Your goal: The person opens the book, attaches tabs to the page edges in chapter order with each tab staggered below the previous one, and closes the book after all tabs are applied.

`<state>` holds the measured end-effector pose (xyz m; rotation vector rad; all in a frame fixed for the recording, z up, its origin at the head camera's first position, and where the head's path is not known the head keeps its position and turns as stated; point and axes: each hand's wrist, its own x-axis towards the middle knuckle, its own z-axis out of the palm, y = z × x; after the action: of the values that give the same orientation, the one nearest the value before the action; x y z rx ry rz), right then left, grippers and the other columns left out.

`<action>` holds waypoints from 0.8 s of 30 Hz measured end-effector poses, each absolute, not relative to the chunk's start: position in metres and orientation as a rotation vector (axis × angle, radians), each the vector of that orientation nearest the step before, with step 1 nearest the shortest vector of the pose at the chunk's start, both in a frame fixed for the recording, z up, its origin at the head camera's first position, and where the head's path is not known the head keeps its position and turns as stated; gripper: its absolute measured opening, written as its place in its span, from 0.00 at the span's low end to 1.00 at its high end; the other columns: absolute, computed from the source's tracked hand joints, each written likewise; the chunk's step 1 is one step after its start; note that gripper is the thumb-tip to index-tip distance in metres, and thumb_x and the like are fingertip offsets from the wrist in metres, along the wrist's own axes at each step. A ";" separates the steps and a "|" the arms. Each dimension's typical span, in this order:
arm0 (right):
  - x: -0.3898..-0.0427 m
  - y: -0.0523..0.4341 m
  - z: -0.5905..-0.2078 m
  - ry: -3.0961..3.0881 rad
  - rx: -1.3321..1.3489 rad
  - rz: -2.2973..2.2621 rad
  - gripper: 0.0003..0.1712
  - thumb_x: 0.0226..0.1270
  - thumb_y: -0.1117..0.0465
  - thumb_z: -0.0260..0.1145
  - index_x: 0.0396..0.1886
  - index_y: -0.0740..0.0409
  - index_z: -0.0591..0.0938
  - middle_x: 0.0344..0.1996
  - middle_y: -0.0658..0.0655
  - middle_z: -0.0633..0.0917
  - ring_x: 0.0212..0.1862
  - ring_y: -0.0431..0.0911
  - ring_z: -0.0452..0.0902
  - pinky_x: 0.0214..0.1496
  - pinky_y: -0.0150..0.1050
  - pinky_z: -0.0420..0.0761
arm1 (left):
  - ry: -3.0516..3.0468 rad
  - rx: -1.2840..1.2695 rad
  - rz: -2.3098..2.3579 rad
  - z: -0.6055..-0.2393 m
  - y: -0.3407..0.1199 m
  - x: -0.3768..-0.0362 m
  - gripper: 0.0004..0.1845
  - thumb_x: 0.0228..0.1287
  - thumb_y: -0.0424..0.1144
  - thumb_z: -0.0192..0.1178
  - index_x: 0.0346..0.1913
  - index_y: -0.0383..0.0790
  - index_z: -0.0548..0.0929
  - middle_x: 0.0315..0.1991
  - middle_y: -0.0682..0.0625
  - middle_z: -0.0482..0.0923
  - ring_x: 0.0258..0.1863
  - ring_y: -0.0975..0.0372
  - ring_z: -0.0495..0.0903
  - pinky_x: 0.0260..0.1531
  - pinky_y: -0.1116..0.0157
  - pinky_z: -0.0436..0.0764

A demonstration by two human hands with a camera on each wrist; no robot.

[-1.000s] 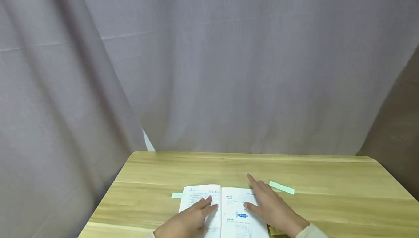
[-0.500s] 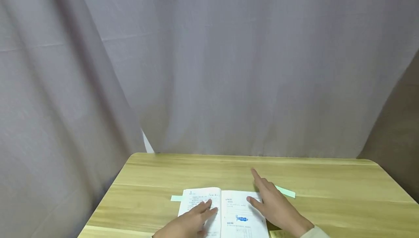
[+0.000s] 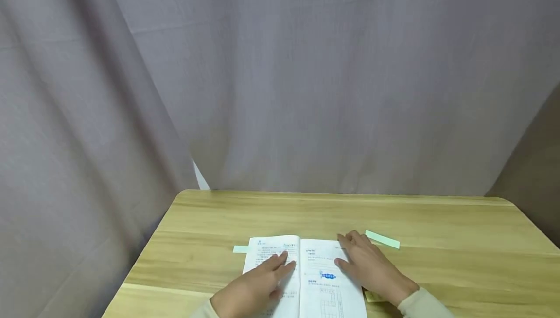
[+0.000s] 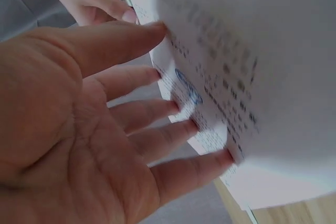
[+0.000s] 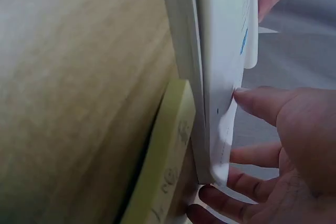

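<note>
On my head feed, the open book (image 3: 308,286) lies at the near side of the table (image 3: 459,255), close to the middle. Its centre fold (image 3: 300,281) runs near to far, and one hand sits to each side of it. The left hand (image 3: 251,286) lies over the left page, fingers spread, tips aimed far and right, just short of the fold. The right hand (image 3: 372,267) is over the outer, far part of the right page, its thumb apart from the slightly bent fingers. That puts the right hand nearer the book's far right corner. A right green strip (image 3: 382,239) lies just beyond it, slanting from far left to near right, so the right hand is also the nearer one there. A left green strip (image 3: 241,249) sticks out past the left page's outer edge. A yellow pad (image 3: 374,297) shows partly beneath the right wrist.

On the left wrist feed, I see the left fingers fairly straight and fanned, tips at the printed page; how firmly they press, I can't tell.

On the right wrist feed, the right thumb meets the page and the fingers spread about the book's edge; I make out no pinch. The yellow pad, with writing on it, sits close beside the book.
</note>
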<state>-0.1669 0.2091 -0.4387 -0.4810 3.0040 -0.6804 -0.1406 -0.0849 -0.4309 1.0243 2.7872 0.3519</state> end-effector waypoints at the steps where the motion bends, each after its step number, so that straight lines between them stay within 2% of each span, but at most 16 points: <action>1: -0.165 0.209 -0.441 3.018 -0.500 -0.643 0.36 0.72 0.55 0.73 0.71 0.73 0.75 0.60 0.64 0.79 0.67 0.64 0.73 0.70 0.67 0.71 | 2.777 1.021 0.337 -0.432 -0.084 -0.139 0.33 0.73 0.38 0.67 0.78 0.43 0.71 0.79 0.41 0.67 0.77 0.49 0.68 0.70 0.53 0.76; 5: -0.161 0.210 -0.445 3.097 -0.544 -0.533 0.32 0.69 0.56 0.75 0.66 0.71 0.80 0.60 0.65 0.79 0.67 0.66 0.73 0.67 0.69 0.73 | 2.766 1.011 0.309 -0.434 -0.081 -0.135 0.35 0.76 0.47 0.65 0.80 0.44 0.68 0.80 0.42 0.65 0.77 0.47 0.67 0.69 0.51 0.76; 10: -0.157 0.211 -0.443 3.178 -0.588 -0.404 0.28 0.68 0.56 0.76 0.63 0.67 0.83 0.63 0.67 0.80 0.67 0.66 0.74 0.64 0.67 0.75 | 2.787 1.004 0.313 -0.432 -0.078 -0.135 0.33 0.77 0.50 0.62 0.80 0.45 0.69 0.80 0.43 0.64 0.78 0.48 0.67 0.67 0.48 0.78; 14: -0.156 0.207 -0.441 3.186 -0.616 -0.433 0.26 0.66 0.58 0.77 0.60 0.65 0.85 0.58 0.63 0.84 0.63 0.62 0.77 0.64 0.63 0.77 | 2.813 0.971 0.330 -0.429 -0.077 -0.134 0.32 0.75 0.50 0.64 0.77 0.43 0.73 0.78 0.42 0.67 0.76 0.48 0.70 0.66 0.48 0.79; 16: -0.156 0.203 -0.439 3.139 -0.569 -0.571 0.24 0.68 0.57 0.76 0.60 0.63 0.86 0.55 0.59 0.85 0.61 0.58 0.79 0.64 0.60 0.79 | 2.832 0.930 0.376 -0.429 -0.075 -0.133 0.31 0.73 0.51 0.67 0.74 0.42 0.77 0.76 0.42 0.71 0.75 0.49 0.72 0.67 0.49 0.79; 19: -0.154 0.197 -0.435 2.986 -0.475 -0.931 0.21 0.76 0.51 0.70 0.60 0.59 0.86 0.53 0.53 0.87 0.59 0.52 0.82 0.63 0.55 0.82 | 2.862 0.838 0.515 -0.429 -0.074 -0.132 0.29 0.70 0.52 0.70 0.67 0.40 0.84 0.71 0.43 0.78 0.72 0.51 0.75 0.67 0.49 0.78; 21: -0.149 0.194 -0.432 2.818 -0.437 -1.202 0.23 0.81 0.47 0.62 0.63 0.57 0.85 0.56 0.54 0.87 0.60 0.50 0.82 0.61 0.48 0.83 | 2.855 0.756 0.677 -0.430 -0.073 -0.130 0.27 0.70 0.55 0.69 0.62 0.40 0.87 0.68 0.43 0.80 0.70 0.50 0.77 0.67 0.47 0.78; 24: -0.140 0.190 -0.428 2.542 -0.490 -1.482 0.28 0.87 0.46 0.51 0.71 0.60 0.79 0.64 0.62 0.83 0.60 0.53 0.81 0.57 0.39 0.83 | 2.775 0.646 0.984 -0.431 -0.070 -0.130 0.28 0.77 0.60 0.59 0.60 0.40 0.88 0.67 0.42 0.81 0.70 0.47 0.77 0.68 0.43 0.76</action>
<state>-0.1401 0.1897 -0.4283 -0.4903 2.5424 -1.4818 -0.1301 -0.0702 -0.4307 0.6465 2.7745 0.9844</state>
